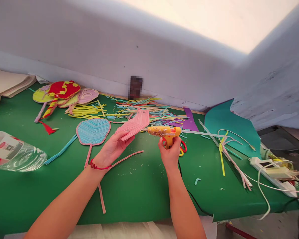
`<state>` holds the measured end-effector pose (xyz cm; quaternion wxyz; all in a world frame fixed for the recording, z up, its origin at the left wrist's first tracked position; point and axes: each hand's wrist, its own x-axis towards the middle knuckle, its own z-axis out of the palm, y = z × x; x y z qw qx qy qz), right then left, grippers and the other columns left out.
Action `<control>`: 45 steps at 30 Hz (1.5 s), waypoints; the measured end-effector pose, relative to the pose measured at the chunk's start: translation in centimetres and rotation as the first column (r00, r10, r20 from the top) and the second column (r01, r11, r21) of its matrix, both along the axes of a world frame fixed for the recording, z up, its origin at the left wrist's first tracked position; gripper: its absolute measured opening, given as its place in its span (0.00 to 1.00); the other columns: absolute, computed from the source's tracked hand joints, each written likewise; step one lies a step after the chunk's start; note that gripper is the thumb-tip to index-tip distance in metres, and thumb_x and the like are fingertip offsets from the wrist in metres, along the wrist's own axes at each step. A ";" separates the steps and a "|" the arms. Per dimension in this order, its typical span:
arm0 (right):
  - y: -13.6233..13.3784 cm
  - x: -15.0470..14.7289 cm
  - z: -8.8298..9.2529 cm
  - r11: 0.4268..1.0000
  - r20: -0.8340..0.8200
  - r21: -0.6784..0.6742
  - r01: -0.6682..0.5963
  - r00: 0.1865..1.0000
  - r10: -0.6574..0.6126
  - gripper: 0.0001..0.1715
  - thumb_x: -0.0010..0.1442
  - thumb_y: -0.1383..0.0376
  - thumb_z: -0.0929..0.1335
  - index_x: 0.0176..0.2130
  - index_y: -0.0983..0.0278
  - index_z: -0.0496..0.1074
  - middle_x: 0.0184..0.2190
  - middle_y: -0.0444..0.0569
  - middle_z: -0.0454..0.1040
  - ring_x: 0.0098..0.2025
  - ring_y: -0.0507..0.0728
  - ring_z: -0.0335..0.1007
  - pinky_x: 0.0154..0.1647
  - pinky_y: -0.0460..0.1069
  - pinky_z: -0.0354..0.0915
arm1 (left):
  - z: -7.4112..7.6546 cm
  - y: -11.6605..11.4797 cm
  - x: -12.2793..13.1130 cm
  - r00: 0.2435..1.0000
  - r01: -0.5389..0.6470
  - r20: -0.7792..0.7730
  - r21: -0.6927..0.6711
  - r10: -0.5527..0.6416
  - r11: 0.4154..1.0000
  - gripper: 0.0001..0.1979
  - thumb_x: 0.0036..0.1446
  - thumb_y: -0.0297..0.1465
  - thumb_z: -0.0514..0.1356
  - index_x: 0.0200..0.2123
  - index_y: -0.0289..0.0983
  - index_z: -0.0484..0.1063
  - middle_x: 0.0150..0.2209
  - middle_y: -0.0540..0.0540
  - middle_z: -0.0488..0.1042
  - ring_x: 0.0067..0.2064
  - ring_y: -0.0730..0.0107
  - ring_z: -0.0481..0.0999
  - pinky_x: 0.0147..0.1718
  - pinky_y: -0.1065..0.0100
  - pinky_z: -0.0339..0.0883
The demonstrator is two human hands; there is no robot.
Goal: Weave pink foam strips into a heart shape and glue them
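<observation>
My left hand (114,147) is closed on a pink panel of pipe cleaners (137,122) laid side by side, held up above the table. Loose pink strands (102,199) trail below that wrist. In my right hand (170,151) is a yellow hot glue gun (164,131), gripped by its handle. The nozzle points left and is at the panel's right edge; I cannot tell whether it touches. A clear glue stick (201,132) sticks out of the gun's back. Scissors (183,147) with red and yellow handles lie partly hidden behind my right hand.
A blue pipe-cleaner fan (93,131) with pink edging lies left of my hands. Several finished fans (64,89) and loose pipe cleaners (144,108) lie along the wall. A water bottle (12,152) is at left, a power strip (274,176) at right. The gun's black cord (195,202) crosses the green tabletop.
</observation>
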<state>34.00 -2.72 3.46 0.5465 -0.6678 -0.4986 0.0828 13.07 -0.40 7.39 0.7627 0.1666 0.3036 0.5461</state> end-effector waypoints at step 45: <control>0.0 0.4 1.3 0.998 -0.204 0.014 -0.062 0.977 0.063 0.23 0.52 0.53 0.69 0.40 0.60 0.57 0.30 0.43 0.66 0.28 0.52 0.66 0.30 0.48 0.66 | 0.0 0.0 -0.1 0.999 0.007 0.037 -0.049 -0.005 0.999 0.12 0.50 0.20 0.58 0.38 0.31 0.76 0.39 0.42 0.80 0.39 0.65 0.79 0.41 0.68 0.75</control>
